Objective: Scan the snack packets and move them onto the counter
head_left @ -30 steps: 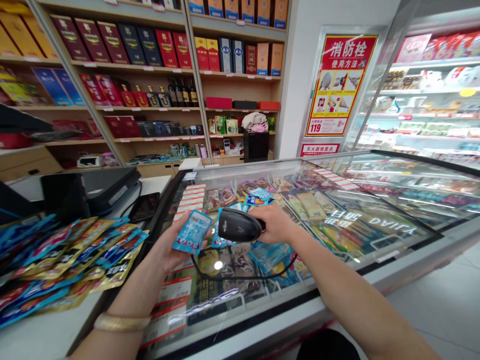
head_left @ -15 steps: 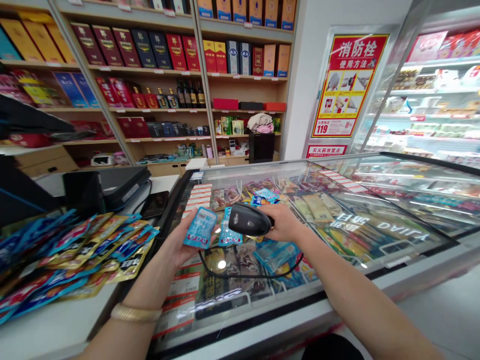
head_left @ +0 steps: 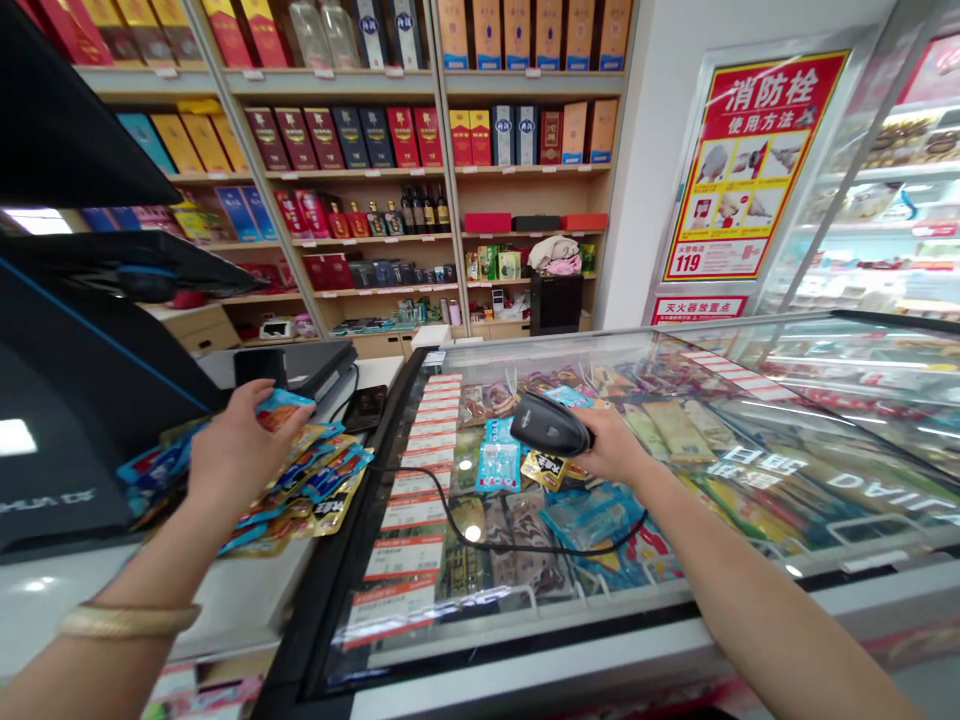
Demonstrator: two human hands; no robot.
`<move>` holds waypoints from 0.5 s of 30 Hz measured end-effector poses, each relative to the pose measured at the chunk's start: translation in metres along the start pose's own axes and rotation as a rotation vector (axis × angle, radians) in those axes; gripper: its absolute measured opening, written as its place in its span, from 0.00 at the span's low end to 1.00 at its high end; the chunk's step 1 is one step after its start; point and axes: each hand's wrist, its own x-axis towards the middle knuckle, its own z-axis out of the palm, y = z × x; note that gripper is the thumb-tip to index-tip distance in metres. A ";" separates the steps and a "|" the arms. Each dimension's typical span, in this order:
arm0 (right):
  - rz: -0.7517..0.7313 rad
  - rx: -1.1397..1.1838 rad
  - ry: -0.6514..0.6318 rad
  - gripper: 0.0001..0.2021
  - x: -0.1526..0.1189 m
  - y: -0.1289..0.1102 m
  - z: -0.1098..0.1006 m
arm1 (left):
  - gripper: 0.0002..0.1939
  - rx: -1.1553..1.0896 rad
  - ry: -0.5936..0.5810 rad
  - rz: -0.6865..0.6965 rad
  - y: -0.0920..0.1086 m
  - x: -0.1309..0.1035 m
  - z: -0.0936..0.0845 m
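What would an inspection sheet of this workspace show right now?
Surface: white counter beside a glass-topped freezer.
Handled items: barcode scanner; snack packet pile on the counter; blue-and-white packets on the glass.
Clutter: smartphone beside the pile.
Hands: right hand holds the scanner; left hand touches a blue packet, grip unclear.
Cables: black cable curves across the glass.
Surroundings: stocked shelves, fire-hydrant poster.
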 end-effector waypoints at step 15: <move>0.061 -0.011 0.051 0.08 -0.001 0.006 -0.001 | 0.34 0.448 -0.071 0.086 -0.021 0.018 0.009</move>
